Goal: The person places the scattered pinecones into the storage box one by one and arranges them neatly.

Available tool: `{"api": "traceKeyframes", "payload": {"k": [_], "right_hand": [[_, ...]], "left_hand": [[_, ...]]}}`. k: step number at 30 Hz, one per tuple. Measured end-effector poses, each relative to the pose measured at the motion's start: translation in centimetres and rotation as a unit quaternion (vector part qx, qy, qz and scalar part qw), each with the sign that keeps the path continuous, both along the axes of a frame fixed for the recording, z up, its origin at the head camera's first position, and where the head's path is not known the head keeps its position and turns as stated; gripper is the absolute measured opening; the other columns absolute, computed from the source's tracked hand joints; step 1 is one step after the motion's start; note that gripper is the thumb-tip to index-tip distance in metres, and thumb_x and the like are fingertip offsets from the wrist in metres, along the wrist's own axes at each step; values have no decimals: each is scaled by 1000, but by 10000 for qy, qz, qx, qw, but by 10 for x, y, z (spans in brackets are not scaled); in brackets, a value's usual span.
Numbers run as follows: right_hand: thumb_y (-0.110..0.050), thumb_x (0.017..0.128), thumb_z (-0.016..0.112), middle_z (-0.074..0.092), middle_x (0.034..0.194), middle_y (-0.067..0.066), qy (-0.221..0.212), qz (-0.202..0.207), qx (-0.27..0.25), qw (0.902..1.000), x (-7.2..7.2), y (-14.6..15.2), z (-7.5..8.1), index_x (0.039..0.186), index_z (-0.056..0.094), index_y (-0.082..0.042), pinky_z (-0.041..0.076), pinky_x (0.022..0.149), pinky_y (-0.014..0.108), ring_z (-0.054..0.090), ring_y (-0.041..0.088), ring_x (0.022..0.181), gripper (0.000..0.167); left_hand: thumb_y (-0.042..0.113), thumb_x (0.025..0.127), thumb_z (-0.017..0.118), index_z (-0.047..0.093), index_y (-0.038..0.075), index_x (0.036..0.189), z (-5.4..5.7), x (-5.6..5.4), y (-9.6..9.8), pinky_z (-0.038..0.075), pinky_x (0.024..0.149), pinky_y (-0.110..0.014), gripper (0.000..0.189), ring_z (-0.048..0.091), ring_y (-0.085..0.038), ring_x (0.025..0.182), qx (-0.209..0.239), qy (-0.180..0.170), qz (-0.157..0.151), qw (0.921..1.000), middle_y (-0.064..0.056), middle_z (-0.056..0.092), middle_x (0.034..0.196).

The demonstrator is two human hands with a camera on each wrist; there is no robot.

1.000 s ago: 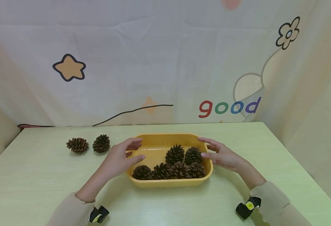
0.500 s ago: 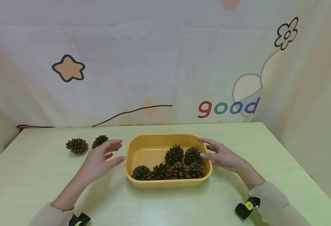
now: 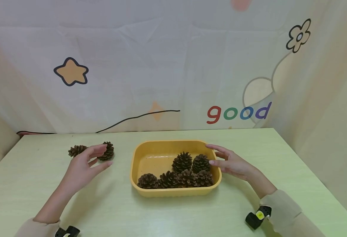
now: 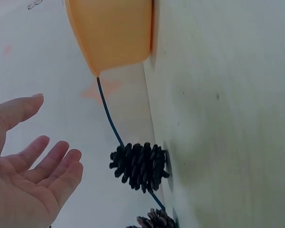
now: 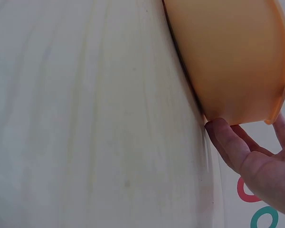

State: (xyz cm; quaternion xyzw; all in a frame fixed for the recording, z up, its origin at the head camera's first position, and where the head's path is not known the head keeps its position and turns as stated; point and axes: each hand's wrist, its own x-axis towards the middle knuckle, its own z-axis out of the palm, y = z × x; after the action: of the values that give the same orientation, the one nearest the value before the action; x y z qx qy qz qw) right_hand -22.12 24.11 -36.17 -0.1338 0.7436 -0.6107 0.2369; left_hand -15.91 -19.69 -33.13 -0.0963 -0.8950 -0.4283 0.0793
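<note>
My left hand is over the left part of the table, fingers parted and thumb out, holding nothing. Its fingertips overlap a brown pine cone in the head view; the left wrist view shows this pine cone apart from the fingers. A second pine cone lies just left of it, partly hidden behind the hand. At the right end of a yellow plastic tub, my right hand grips the rim, thumb over the edge and fingers along the outer wall.
Several pine cones lie inside the tub, along its front and right side. The pale green table ends at a printed curtain behind. A black camera sits at the right wrist.
My left hand has moved left from above the tub's left end to the two loose pine cones, its fingers staying parted. The right hand has stayed on the tub's rim.
</note>
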Motion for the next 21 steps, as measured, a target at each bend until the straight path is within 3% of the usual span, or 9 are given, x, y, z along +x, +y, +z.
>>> {"api": "traceKeyframes", "payload": {"k": [3,9,21], "right_hand": [[-18,88,61,16,146,26,6,-11,17,10000,0,0,0,144,24,-11,49,88,40,50,30,111,68],[-18,88,61,16,146,25,1,-7,-3,10000,-1,0,0,144,24,-12,49,88,40,50,30,111,68],[-19,88,61,16,146,25,-8,-7,2,10000,-1,0,-1,144,24,-13,47,90,42,47,34,115,68]], "left_hand": [[30,83,67,44,2,131,1,0,-8,42,96,-36,59,47,-31,116,-40,29,124,9999,-18,50,128],[34,83,66,45,5,132,3,0,-24,39,85,-3,60,48,-30,116,-136,85,434,9989,-16,51,127],[33,83,66,39,5,136,-6,-10,-53,37,80,2,66,40,-31,119,-79,221,961,9951,-19,43,135]]}}
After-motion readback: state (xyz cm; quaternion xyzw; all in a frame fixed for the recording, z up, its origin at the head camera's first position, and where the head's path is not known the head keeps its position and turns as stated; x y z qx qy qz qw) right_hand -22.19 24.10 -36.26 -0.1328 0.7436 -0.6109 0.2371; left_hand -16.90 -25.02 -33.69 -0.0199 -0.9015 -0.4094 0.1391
